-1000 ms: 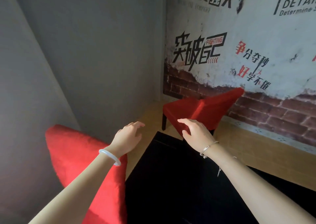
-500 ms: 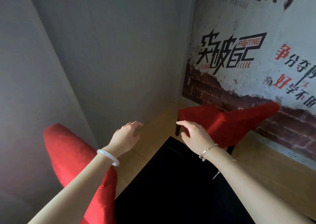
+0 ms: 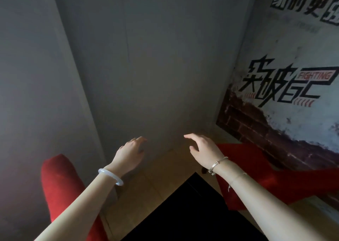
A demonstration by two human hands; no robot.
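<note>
Red upholstery shows on both sides of the frame. One red chair [image 3: 275,182] fills the lower right, partly hidden behind the right forearm, and a second red chair [image 3: 60,185] rises in the lower left, close against the grey wall [image 3: 156,66]. Between them, at the bottom centre, a corner of a black table [image 3: 192,213] points up toward the hands, with pale wooden floor [image 3: 152,182] showing above it. The left hand [image 3: 128,154] hangs in the air just left of centre, back up, its fingers loosely spread and a little bent, holding nothing. A white bangle [image 3: 111,176] circles its wrist. The right hand [image 3: 203,149] hovers just right of centre at about the same height. Its forefinger stretches toward the left of the frame and its other fingers are relaxed and apart, with nothing between them. A thin silver bracelet [image 3: 217,164] sits on its wrist. The right hand overlaps the left edge of the chair in the lower right and looks clear of it. The left hand is above and to the right of the other chair, apart from it. Both hands are above the table corner, not on it. The upper right holds a painted wall [image 3: 293,130] with black characters, the red word FIGHTING and mock brick below. A strip of wooden ledge [image 3: 315,207] shows at the lower right edge.
</note>
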